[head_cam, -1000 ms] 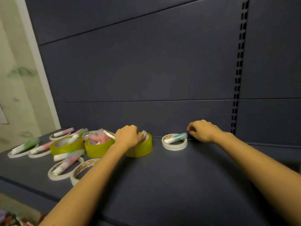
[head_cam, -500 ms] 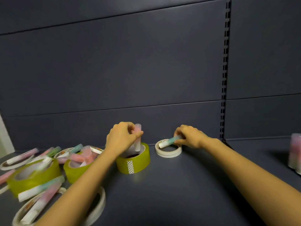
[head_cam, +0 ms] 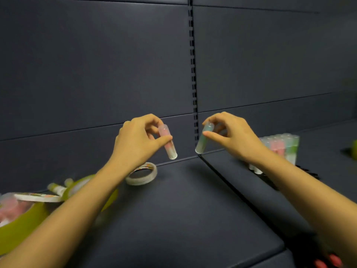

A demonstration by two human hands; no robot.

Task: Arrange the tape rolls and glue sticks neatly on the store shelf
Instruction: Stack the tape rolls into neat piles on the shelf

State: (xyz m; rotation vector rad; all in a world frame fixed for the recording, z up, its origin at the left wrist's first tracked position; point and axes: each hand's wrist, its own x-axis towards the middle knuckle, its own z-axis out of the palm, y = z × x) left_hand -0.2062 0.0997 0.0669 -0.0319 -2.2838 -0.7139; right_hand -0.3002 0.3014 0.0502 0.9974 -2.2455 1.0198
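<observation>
Both hands hang above the shelf at mid-frame. The left hand pinches a pink glue stick, the right hand a green glue stick; both sticks are near upright, slightly tilted. The standing row of glue sticks lies at right, just behind the right wrist, so that hand is nearer. A white tape roll lies flat below the left hand.

Your dark shelf carries a flat white tape roll near the back panel. To its left lie yellow-green tape rolls with blurred glue sticks among them. On the adjoining shelf section to your right, a row of glue sticks stands upright.
</observation>
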